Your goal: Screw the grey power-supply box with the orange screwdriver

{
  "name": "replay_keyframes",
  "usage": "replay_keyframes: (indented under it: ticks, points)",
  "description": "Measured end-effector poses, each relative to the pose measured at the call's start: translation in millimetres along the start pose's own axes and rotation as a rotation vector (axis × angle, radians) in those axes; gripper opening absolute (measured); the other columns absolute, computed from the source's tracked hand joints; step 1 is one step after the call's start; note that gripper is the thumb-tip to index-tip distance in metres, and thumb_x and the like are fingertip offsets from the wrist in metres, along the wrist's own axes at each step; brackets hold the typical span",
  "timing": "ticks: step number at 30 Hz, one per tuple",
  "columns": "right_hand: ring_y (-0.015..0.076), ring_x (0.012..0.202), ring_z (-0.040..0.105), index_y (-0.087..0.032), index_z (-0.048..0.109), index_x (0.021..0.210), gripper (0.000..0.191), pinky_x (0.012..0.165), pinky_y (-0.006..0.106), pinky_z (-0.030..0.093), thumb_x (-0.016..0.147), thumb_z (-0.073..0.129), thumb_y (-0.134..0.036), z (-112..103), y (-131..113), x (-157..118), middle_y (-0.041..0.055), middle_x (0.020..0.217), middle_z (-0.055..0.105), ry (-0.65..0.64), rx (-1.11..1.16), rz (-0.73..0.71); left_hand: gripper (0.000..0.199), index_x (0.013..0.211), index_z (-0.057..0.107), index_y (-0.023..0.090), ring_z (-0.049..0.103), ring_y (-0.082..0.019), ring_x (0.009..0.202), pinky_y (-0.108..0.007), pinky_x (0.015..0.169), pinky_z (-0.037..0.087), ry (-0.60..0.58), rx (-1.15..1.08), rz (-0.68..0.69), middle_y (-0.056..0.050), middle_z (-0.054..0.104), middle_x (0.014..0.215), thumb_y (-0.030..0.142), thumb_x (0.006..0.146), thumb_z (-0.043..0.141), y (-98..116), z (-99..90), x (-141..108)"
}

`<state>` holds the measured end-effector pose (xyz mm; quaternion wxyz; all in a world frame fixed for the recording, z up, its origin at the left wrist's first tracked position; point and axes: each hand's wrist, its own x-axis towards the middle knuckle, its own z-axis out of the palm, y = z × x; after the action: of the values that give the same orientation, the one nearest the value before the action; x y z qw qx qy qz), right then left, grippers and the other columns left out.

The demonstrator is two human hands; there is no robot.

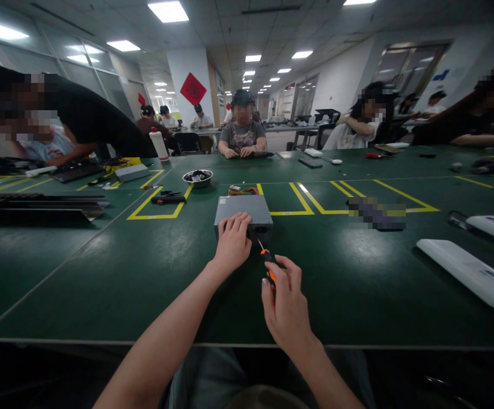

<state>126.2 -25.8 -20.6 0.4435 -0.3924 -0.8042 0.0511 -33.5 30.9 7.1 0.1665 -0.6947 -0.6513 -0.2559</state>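
Note:
A grey metal computer power supply (247, 205) sits on the green table in front of me, its bundle of coloured wires (243, 191) at the far side and a dark socket on the near face. My left hand (232, 238) grips the near left part of the box, fingers over its top and thumb down at the near face. In my right hand (286, 292) is an orange and black screwdriver (266, 255), held between thumb and fingers. Its thin shaft points up and left toward the box's near face; whether the tip touches is unclear.
A metal bowl (197, 178) of small dark parts stands beyond the box, left. A black tool (168, 199) lies nearer. Dark metal strips (38, 209) are at far left, white casings (471, 272) at right. People sit around the table; one leans over at left.

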Motion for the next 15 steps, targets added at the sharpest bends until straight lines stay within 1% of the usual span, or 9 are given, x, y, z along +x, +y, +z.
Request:
replay_keyframes:
  ticks: [2,3,5,8,11,13,15]
  points:
    - [0.0214,0.100,0.057,-0.015,0.045,0.115,0.031,0.069,0.034,0.055,0.085,0.038,-0.016,3.0,-0.6,-0.5,0.0180,0.121,0.042,-0.016,0.004,-0.068,0.048,0.121,0.044,0.018,0.037,-0.021,0.123,-0.041,0.102,0.023,-0.004,0.002,-0.003,-0.007,0.047,0.130,0.012,0.074,0.044,-0.1,0.4,0.3]
    - [0.0217,0.101,0.057,-0.015,0.045,0.116,0.032,0.070,0.034,0.055,0.085,0.037,-0.014,4.4,-0.7,-0.9,0.0175,0.121,0.044,-0.022,-0.009,-0.100,0.048,0.121,0.044,0.018,0.037,-0.021,0.123,-0.041,0.102,0.023,-0.005,0.002,-0.004,-0.007,0.047,0.130,0.012,0.074,0.045,-0.1,0.6,0.4]
    - [0.0203,0.095,0.060,-0.016,0.046,0.115,0.031,0.066,0.031,0.055,0.086,0.036,-0.014,6.0,-0.6,-1.4,0.0158,0.118,0.050,-0.017,-0.040,-0.129,0.048,0.121,0.044,0.018,0.037,-0.021,0.122,-0.041,0.102,0.023,-0.004,0.000,-0.009,-0.007,0.048,0.130,0.012,0.073,0.045,-0.1,0.8,0.5]
    - [0.0156,0.081,0.065,-0.017,0.052,0.110,0.027,0.057,0.023,0.054,0.088,0.037,-0.018,3.4,0.0,-0.5,0.0138,0.113,0.056,0.044,-0.076,-0.072,0.047,0.121,0.044,0.018,0.037,-0.022,0.122,-0.041,0.103,0.022,-0.003,-0.005,-0.009,-0.007,0.047,0.130,0.012,0.074,0.044,0.3,0.9,0.3]
    - [0.0126,0.071,0.065,-0.018,0.058,0.099,0.023,0.051,0.019,0.051,0.088,0.039,-0.023,-1.8,1.6,1.7,0.0113,0.105,0.060,0.104,-0.116,-0.002,0.047,0.121,0.044,0.018,0.037,-0.023,0.123,-0.042,0.103,0.022,-0.002,-0.005,-0.003,-0.007,0.047,0.131,0.012,0.074,0.044,0.4,0.9,-0.3]
    - [0.0112,0.064,0.063,-0.017,0.058,0.096,0.023,0.049,0.019,0.050,0.089,0.038,-0.025,-3.9,2.6,2.6,0.0102,0.099,0.060,0.087,-0.112,0.039,0.047,0.122,0.044,0.017,0.037,-0.023,0.123,-0.041,0.103,0.022,-0.003,-0.003,0.000,-0.007,0.047,0.130,0.013,0.074,0.044,0.4,1.0,-0.6]
    - [0.0117,0.064,0.062,-0.017,0.057,0.097,0.024,0.049,0.022,0.051,0.089,0.036,-0.026,-4.5,2.3,2.4,0.0106,0.100,0.058,0.036,-0.093,0.061,0.047,0.121,0.044,0.017,0.037,-0.022,0.123,-0.041,0.103,0.023,-0.004,-0.001,0.000,-0.007,0.047,0.130,0.013,0.075,0.044,0.5,0.9,-0.7]
